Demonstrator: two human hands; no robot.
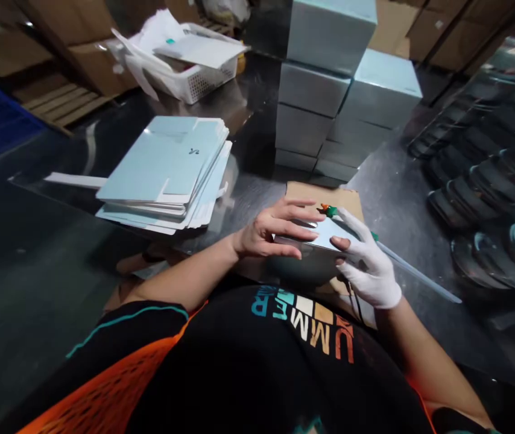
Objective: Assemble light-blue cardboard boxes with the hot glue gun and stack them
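Black shirt with colored block letters fills the bottom, closest to the camera. Just past it is 1 pale blue box, between the 2 hands and right in front of the belly. Left hand is bare, fingers stretched out and a bit apart over the box's top, not closed around it. Right hand wears a white glove with some bare fingertips, half curled at the other end of the box. A green tool with an orange tip pokes out by those fingers; can't tell if they're actually gripping it or the box. 1 translucent rod sticks out past the glove. Brown cardboard shows just behind the box. Further out on the dark table: a pile of flat pale blue pieces to the left, a white basket beyond that, 2 columns of pale blue boxes straight ahead, and shiny round stacks on the right.
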